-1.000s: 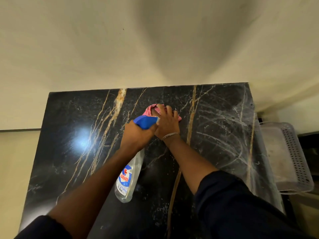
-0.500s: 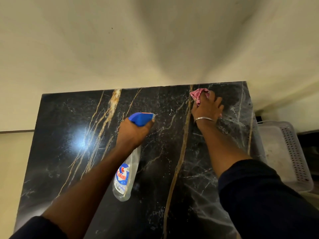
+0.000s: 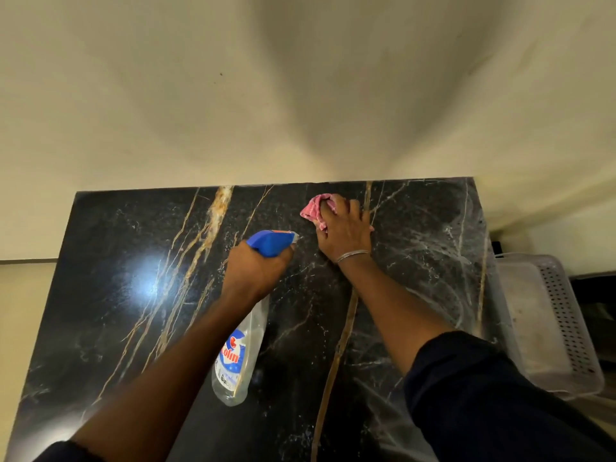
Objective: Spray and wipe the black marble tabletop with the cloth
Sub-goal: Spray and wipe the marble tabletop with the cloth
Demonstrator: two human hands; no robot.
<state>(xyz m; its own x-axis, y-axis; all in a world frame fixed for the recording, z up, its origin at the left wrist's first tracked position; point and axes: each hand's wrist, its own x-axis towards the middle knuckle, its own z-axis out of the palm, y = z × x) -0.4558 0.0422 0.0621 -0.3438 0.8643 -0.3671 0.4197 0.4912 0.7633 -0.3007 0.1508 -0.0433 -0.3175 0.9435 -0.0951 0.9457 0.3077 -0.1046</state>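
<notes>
The black marble tabletop with gold and white veins fills the lower view. My left hand grips a clear spray bottle with a blue trigger head, held above the middle of the top, nozzle pointing right. My right hand presses a crumpled pink cloth flat on the marble near the far edge, just right of the nozzle. Most of the cloth is hidden under my fingers. Pale wipe streaks show on the right part of the top.
A cream wall rises directly behind the far edge of the tabletop. A pale perforated plastic basket sits beside the right edge of the tabletop. A bright light reflection lies on the left half of the marble.
My right hand swept the cloth from the middle to the far right corner, then back left along the far edge. The left hand with the bottle stayed nearly still.
</notes>
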